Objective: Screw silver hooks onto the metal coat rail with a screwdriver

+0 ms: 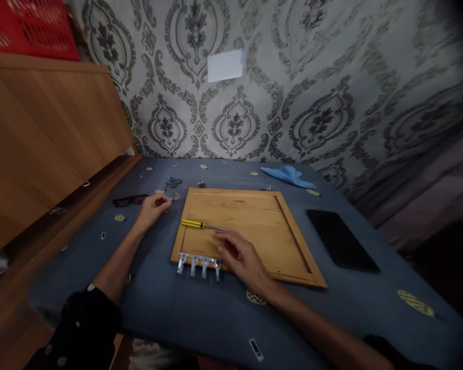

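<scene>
Fetching a fastener, I judge: left hand [153,207] pinches a small piece [172,198] off the board's [254,216] far-left corner; right hand [241,255] lies open by the hook rack [199,263]; next needs the screwdriver [200,224].

Open counter [200,313] is stretching along the near edge and between board [262,216] and phone [341,239]. A cabinet [50,139] is walling off the left; glasses [129,200] and keys [172,182] are cluttering the far-left corner.
</scene>
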The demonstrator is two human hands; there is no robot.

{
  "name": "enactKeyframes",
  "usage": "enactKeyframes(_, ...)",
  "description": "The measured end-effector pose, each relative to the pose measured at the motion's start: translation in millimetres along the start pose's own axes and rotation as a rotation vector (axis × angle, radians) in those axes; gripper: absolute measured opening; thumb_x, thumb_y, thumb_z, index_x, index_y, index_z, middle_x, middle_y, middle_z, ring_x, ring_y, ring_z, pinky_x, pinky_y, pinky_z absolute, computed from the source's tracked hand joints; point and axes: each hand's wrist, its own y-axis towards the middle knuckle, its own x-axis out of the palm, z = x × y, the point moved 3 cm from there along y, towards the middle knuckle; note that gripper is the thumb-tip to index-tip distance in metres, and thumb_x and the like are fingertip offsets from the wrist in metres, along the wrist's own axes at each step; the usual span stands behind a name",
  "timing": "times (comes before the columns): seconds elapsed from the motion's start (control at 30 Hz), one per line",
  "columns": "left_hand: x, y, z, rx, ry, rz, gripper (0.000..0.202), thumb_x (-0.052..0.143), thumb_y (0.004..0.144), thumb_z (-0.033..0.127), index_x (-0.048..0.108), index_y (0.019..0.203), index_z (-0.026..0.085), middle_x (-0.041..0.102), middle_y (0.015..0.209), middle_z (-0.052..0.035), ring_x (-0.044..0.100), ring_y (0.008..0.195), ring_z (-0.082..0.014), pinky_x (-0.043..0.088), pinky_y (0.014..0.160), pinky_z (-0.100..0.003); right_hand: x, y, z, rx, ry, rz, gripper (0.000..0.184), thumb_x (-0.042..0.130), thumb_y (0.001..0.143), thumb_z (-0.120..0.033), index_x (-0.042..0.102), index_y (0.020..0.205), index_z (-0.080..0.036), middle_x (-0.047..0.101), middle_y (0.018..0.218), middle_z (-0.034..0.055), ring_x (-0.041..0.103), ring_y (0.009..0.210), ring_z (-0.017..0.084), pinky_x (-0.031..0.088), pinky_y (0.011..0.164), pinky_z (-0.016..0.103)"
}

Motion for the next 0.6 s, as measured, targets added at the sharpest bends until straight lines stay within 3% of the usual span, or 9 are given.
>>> enactKeyframes(0.2,30.9,-25,53,0.14,-0.186,-0.151,0.032,0.063,0.096,0.039,0.063,0.115,0.013,0.066,0.11,-0.0076,0.066,0.095,-0.0181,0.059,0.084,-0.038,-3,-3,-19,-0.06,0.039,0.009,0.026,0.053,0.1,-0.026,0.066,0.123,-0.025,0.072,0.119,0.0095,0.066,0.115,0.023,0.053,0.101,0.042)
enactKeyframes(0.4,48.4,-62,118,0.233,-0.344,-0.253,0.028,0.07,0.091,0.04,0.065,0.091,0.012,0.066,0.087,-0.0022,0.064,0.079,-0.0134,0.056,0.073,-0.03,-3,-6,-31,-0.051,0.089,0.045,0.043,0.05,0.103,-0.029,0.047,0.147,-0.026,0.069,0.123,0.0103,0.067,0.107,0.02,0.056,0.095,0.038)
enactKeyframes(0.6,57.0,-79,145,0.199,-0.456,-0.255,0.031,0.076,0.081,0.044,0.068,0.082,0.014,0.067,0.078,-0.0025,0.063,0.071,-0.0117,0.052,0.067,-0.023,-6,-5,-35,-0.073,0.157,0.065,0.029,0.051,0.103,-0.031,0.06,0.129,-0.025,0.07,0.116,0.0081,0.068,0.1,0.019,0.058,0.085,0.033)
